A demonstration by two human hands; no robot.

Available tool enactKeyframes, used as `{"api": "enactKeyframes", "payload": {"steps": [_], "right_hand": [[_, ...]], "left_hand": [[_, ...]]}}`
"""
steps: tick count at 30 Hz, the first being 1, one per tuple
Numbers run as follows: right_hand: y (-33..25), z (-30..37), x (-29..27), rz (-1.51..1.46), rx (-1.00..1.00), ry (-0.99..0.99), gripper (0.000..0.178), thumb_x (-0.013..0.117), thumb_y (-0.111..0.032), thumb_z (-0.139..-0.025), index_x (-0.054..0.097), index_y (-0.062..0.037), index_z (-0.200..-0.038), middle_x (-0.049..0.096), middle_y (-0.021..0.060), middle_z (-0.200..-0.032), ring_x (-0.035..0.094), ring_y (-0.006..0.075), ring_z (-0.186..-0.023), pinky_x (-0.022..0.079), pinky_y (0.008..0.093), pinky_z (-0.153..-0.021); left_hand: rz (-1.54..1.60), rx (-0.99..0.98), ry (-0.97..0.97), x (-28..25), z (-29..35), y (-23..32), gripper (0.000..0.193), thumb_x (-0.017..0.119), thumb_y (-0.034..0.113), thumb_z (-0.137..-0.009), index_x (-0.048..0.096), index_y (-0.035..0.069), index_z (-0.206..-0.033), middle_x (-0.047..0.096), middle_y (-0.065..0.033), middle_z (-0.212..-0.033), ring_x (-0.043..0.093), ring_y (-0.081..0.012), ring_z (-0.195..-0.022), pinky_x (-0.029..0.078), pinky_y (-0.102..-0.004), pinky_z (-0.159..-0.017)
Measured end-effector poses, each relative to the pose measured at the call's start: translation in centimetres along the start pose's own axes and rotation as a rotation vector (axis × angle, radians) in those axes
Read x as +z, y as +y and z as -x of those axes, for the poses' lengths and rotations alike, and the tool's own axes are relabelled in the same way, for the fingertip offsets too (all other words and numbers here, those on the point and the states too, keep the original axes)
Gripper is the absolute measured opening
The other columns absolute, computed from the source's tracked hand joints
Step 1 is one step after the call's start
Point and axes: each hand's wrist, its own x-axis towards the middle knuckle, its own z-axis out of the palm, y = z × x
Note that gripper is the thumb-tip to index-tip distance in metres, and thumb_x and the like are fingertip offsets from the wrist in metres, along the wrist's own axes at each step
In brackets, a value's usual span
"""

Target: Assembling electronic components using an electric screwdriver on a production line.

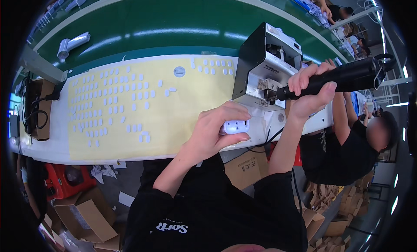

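My left hand (pixel 209 129) is closed around a small white plastic housing (pixel 236 127) with dark holes in its end, held just above the front of the table. My right hand (pixel 312 90) grips a black electric screwdriver (pixel 347 79), lying nearly level. Its tip reaches the metal front of a black and silver screw feeder (pixel 253 61); whether it touches a screw there is hidden. Left of my hands, many small white oval pieces (pixel 116 100) lie in loose rows on a yellow sheet (pixel 186 93).
A grey cylindrical part (pixel 74 44) lies on the green surface (pixel 173 17) beyond. A dark cable runs down beside my right forearm. Cardboard boxes (pixel 84 213) and a red stool (pixel 71 180) stand below the table. To the right sits another person (pixel 343 152) in black.
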Motion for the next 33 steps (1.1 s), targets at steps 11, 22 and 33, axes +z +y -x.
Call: {"api": "enactKeyframes", "payload": {"steps": [11,22,33], "right_hand": [[0.5,-0.4,0.4,0.001,-0.072,-0.05,0.044,0.052,-0.044,-0.083,0.038,-0.0022,-0.084,0.042,0.0057,-0.051,0.035,0.0093,-0.033,0.034,0.0223,-0.032],[-1.7,1.2,-0.2,-0.047,0.052,-0.138,0.051,0.05,-0.057,-0.081,0.038,-0.0081,-0.088,0.038,0.0019,-0.054,0.037,0.0086,-0.038,0.03,0.0215,-0.034],[-10.7,0.5,5.8,-0.468,0.02,-0.729,0.051,0.068,-0.043,-0.075,0.035,-0.012,-0.1,0.046,0.0028,-0.066,0.048,0.012,-0.045,0.038,0.0239,-0.039]], "left_hand": [[-0.004,0.01,0.0,0.1,-0.1,-0.2,0.039,0.068,0.029,-0.079,0.047,0.004,-0.101,0.059,-0.0138,-0.087,0.058,-0.0203,-0.077,0.045,-0.0272,-0.062],[0.053,-0.068,0.029,0.0,0.0,0.1,0.037,0.075,0.017,-0.07,0.051,0.004,-0.096,0.062,-0.0124,-0.097,0.062,-0.0266,-0.088,0.05,-0.0306,-0.07],[0.051,-0.056,0.024,-0.3,0.0,0.5,0.037,0.074,0.015,-0.071,0.05,0.004,-0.097,0.062,-0.0127,-0.097,0.062,-0.0272,-0.089,0.05,-0.0312,-0.072]]}}
